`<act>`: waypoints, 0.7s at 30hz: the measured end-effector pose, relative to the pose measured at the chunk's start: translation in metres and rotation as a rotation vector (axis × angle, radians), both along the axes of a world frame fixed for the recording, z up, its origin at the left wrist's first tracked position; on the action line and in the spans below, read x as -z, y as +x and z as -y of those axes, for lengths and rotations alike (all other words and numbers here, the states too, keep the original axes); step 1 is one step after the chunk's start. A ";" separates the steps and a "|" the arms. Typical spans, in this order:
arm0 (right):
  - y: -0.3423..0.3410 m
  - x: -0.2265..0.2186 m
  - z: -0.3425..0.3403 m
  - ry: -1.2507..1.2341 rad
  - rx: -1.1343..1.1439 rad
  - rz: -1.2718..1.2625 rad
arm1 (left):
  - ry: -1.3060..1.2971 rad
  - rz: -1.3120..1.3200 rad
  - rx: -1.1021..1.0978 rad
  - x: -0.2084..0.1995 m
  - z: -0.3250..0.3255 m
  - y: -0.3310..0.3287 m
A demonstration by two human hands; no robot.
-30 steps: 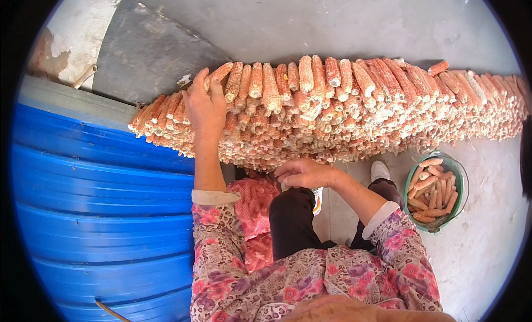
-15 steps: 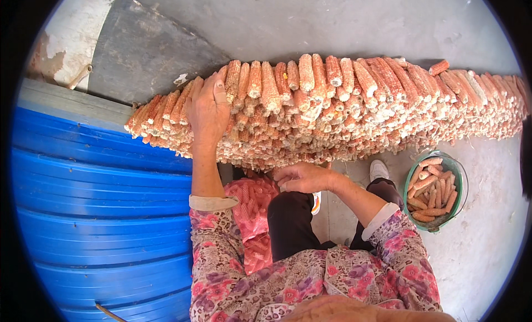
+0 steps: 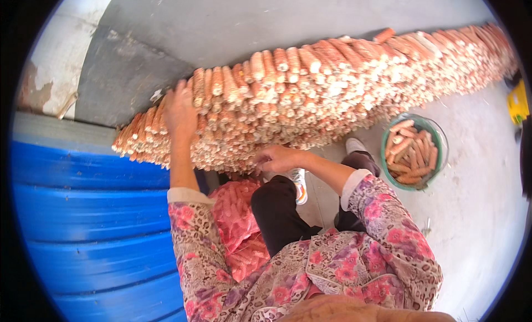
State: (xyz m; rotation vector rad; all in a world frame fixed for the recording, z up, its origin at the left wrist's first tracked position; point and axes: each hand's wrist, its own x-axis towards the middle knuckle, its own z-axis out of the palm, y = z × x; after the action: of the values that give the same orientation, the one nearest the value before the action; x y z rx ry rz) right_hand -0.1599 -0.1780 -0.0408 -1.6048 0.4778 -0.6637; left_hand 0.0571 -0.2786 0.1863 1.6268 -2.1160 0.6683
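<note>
A long stack of corncobs [image 3: 310,95] stretches across in front of me, packed mostly end-on with a row lying along its top. Over the left part of its top edge lies my left hand [image 3: 180,112], fingers stretched out across the cobs and slightly blurred. My right hand [image 3: 280,158] is lower down at the front of the stack, above my knee, its fingers bent together. What those fingers hold, if anything, is hidden. Below the stack, between my left arm and my leg, sits a red mesh sack [image 3: 235,208] with cob shapes showing through it.
A green bucket [image 3: 441,156] holding several loose corncobs stands to the right on the concrete floor [image 3: 471,211]. Blue ribbed metal sheeting [image 3: 94,211] fills the left side. A dark grey sheet [image 3: 133,73] stands behind the stack's left end. Something yellow [image 3: 517,102] shows at the right edge.
The whole view has tilted and shifted, so the stack's right end and the bucket appear higher. My right hand is a little farther from my knee, toward the stack. My left hand stays on the cobs.
</note>
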 end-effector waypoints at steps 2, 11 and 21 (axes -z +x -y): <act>-0.029 -0.013 -0.011 -0.056 0.140 -0.056 | -0.190 -0.117 0.096 0.010 -0.012 -0.008; -0.242 0.011 -0.173 -0.057 1.479 -0.303 | 0.436 -0.653 -0.150 0.250 -0.246 -0.021; -0.354 0.133 -0.243 0.279 1.549 -1.118 | 0.632 -0.558 -0.287 0.236 -0.242 -0.051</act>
State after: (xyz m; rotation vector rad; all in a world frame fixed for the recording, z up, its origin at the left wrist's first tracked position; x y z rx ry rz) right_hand -0.5135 0.0650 -0.1737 -0.9321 2.6165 -0.6244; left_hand 0.0058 -0.0370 -0.0496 2.1380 -1.7664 -0.4125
